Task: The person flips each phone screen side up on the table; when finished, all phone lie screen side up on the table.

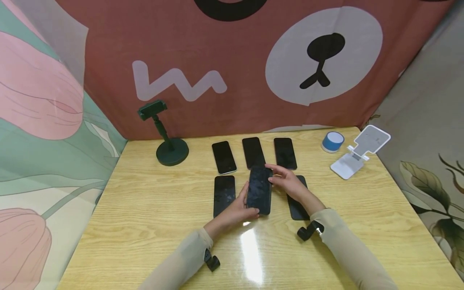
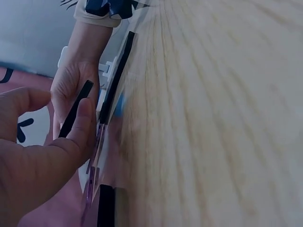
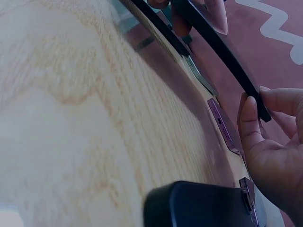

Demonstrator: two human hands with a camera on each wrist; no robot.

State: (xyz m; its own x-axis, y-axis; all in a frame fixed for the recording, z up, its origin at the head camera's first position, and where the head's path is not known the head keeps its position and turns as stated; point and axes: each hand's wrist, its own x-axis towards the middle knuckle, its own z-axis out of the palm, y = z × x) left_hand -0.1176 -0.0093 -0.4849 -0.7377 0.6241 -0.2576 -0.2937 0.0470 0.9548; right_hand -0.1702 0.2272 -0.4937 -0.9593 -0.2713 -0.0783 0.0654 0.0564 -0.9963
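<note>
Both hands hold one black smartphone above the table, its dark face toward the head camera. My left hand grips its lower left side, thumb over the bottom edge. Near the top right corner, my right hand pinches it between thumb and fingers. Seen edge-on in the right wrist view, the phone is raised off the wood. To the left lies another black phone; a further one is partly covered by my right hand and forearm.
Behind the hands lie a left phone, a middle phone and a right phone. A dark green stand is at the back left. A blue-white round object and a white folding stand occupy the back right.
</note>
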